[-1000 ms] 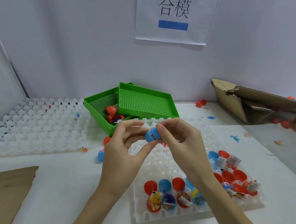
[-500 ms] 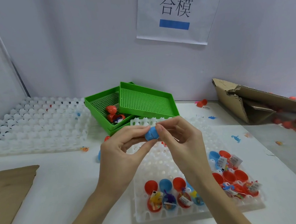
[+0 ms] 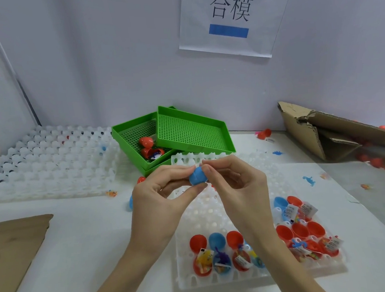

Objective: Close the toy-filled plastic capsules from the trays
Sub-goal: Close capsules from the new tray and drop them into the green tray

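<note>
While both hands are meeting above the table, a small blue egg-shaped plastic capsule (image 3: 197, 177) is sitting between their fingertips, its two halves joined at a visible seam. The left hand (image 3: 161, 205) is pinching it from nine o'clock, thumb underneath and fingers on top; the right hand (image 3: 237, 188) is pinching its three o'clock end with thumb and forefinger, the other fingers curling loosely. Directly below, a translucent white dimpled plastic tray (image 3: 214, 212) is holding open red and blue capsule halves with toys (image 3: 220, 252) along its six o'clock edge. At twelve o'clock, two stacked green perforated plastic baskets (image 3: 193, 132) are lying askew, with red capsules (image 3: 147, 142) showing in the lower one.
</note>
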